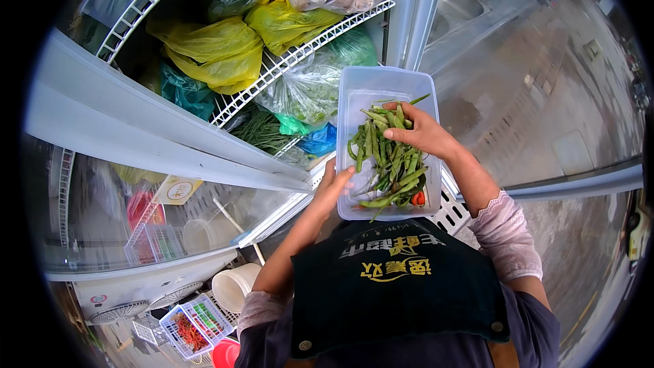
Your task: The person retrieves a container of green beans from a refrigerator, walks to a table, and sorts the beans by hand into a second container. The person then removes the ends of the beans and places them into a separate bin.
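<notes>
Two hands | left hand [332,187] cups light, stiff plastic tub's [361,88] near-left rim | right hand [421,133] fingers curled, pinching soft green beans [388,163].

1. Container [354,95]: clear plastic, rectangular, open top, held roughly level in front of the open refrigerator; the far half is bare.
2. Green beans [392,170]: long flat pods, loosely piled in the container's near half (a small red piece lies among them at the near right corner).
</notes>
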Tool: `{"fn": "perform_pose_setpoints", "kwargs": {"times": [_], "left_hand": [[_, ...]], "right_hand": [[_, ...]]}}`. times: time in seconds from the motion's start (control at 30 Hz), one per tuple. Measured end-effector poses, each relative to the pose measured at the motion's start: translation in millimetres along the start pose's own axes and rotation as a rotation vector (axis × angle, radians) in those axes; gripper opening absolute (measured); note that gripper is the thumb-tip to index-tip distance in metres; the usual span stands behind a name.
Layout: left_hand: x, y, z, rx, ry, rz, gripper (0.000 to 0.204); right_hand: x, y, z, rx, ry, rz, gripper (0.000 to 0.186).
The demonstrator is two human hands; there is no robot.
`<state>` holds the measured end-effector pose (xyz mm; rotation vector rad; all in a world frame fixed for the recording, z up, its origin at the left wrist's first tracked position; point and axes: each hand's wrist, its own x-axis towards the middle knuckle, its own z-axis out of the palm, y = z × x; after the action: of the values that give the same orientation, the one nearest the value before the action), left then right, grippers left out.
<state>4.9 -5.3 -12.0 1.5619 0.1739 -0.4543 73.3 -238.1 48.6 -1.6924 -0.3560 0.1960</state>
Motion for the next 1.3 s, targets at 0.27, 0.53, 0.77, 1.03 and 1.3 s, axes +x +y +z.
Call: {"fn": "perform_pose_setpoints", "kwargs": {"times": [0.27,0.53,0.77,1.03,1.3], "left_hand": [[5.7,-10.5,0.0,-0.086,-0.038,0.035,0.062],[8.3,-13.1,-1.9,-0.335,-0.050,-0.007,0.049],[-4.3,-9.1,-12.8,-0.244,-0.018,0.083,0.050],[-42.4,-17.4,-32.7,-0.196,-0.047,0.128,0.047],[-105.7,-81.5,-136.8,-0.078,-0.017,0.097,0.052]], "right_hand": [[-69.8,0.7,-42.2,-0.125,0.556,-0.168,0.024],[-305.7,275.7,-132.5,1.056,1.455,0.358,0.025],[-337.6,170.6,-230.1,0.435,1.814,-0.105,0.054],[-274.3,116.4,-221.1,0.439,1.408,-0.305,0.047],[-283.0,108.1,-118.3,0.296,1.435,-0.311,0.045]]}}
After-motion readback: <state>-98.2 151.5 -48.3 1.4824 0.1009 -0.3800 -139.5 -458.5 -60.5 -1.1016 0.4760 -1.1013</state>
